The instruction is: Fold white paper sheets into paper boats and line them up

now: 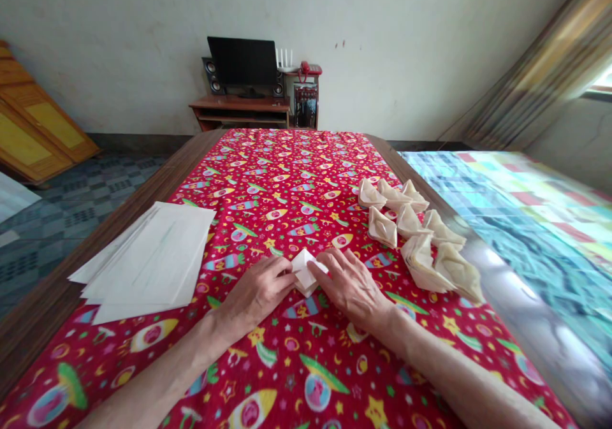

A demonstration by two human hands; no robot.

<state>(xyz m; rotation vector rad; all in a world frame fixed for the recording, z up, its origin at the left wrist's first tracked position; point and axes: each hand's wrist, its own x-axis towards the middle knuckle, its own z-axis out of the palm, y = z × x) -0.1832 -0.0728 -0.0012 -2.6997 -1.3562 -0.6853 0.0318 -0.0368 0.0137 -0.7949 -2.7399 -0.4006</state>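
both the left hand point(258, 292) and right hand point(351, 285) pinch a half-folded paper point(305, 271); nine-odd finished folded pieces point(421, 238) lie right, a stack of flat sheets point(150, 260) remains unfolded.

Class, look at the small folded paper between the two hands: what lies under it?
The folded paper rests on the red patterned tablecloth. The cloth's pattern right beneath it is hidden by the paper and both hands' fingertips.

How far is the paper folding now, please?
Done: a group of folded paper boats lies at the right. In hand: the left hand and right hand press a half-folded white piece. Left: a stack of flat white sheets waits, unfolded.
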